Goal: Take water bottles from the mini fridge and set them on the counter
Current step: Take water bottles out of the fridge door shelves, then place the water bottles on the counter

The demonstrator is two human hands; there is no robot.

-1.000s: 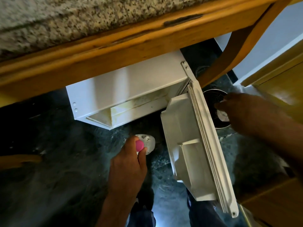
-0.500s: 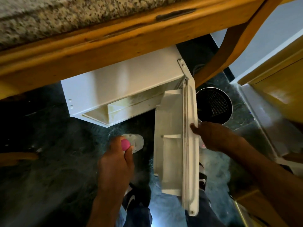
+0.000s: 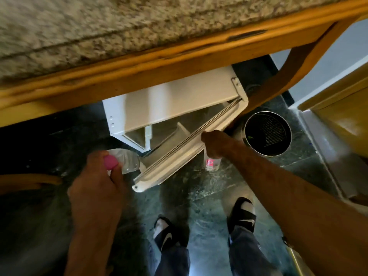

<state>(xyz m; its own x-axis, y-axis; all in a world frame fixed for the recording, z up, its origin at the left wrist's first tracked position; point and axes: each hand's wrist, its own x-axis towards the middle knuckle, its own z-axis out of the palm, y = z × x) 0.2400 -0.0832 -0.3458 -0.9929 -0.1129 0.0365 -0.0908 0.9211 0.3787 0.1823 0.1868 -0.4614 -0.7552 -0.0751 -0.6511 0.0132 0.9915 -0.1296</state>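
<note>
- Water bottle with the pink cap sits left of centre in the frame, gripped at the neck by my left hand, just beside the free corner of the fridge door.
- A second bottle, with a pink label, hangs under my right hand near the frame's middle; that hand is clenched around its top and presses against the door's edge.
- The mini fridge stands under the wooden counter edge; its door is partly ajar.
- The speckled counter fills the upper frame.
- A round metal bin stands right of the fridge.
- My sandalled feet are at the bottom.
</note>
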